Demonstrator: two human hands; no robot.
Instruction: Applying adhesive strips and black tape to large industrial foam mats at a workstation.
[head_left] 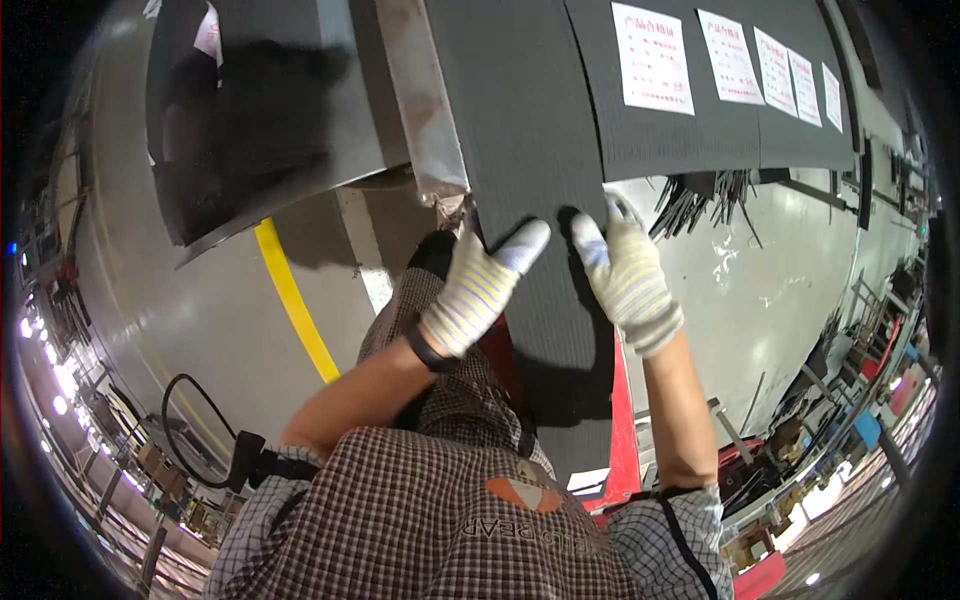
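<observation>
A long black ribbed sheet (pixel 558 310), like a rubber strip, runs from the far side toward my body between my two gloved hands. My left hand (pixel 482 288), in a white-and-yellow striped glove, is at the strip's left edge, its thumb over the top face and its fingers mostly hidden past the edge. On the opposite edge is my right hand (pixel 628 272), gloved alike, thumb over the strip and fingers along its right side. Both hands appear to grip the strip by its edges. Shadows of the thumbs fall on the black surface.
A worn metal beam (pixel 425 100) lies left of the strip. Black sheets with white printed labels (pixel 652 60) hang over the far right, above a bundle of thin black strips (pixel 708 198). Another dark panel (pixel 250 130) stands far left. A yellow line (pixel 295 305) marks the floor.
</observation>
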